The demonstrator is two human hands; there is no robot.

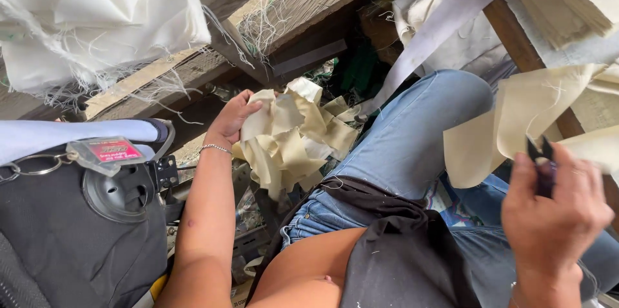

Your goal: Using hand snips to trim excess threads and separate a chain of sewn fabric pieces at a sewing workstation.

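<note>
Fingers (pixel 248 109) gripping cream fabric scraps (pixel 290 137), right hand (pixel 554 208) holding snips (pixel 540 153)

Blue jeans (pixel 412 140), black top (pixel 400 256), thin silver bracelet (pixel 215 148)

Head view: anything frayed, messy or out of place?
Yes. The white fabric stack at top left has ragged edges, with loose threads trailing over the wooden beam. The left hand grips a crumpled bunch of cream fabric strips. The right hand holds small snips, blades apart.
</note>
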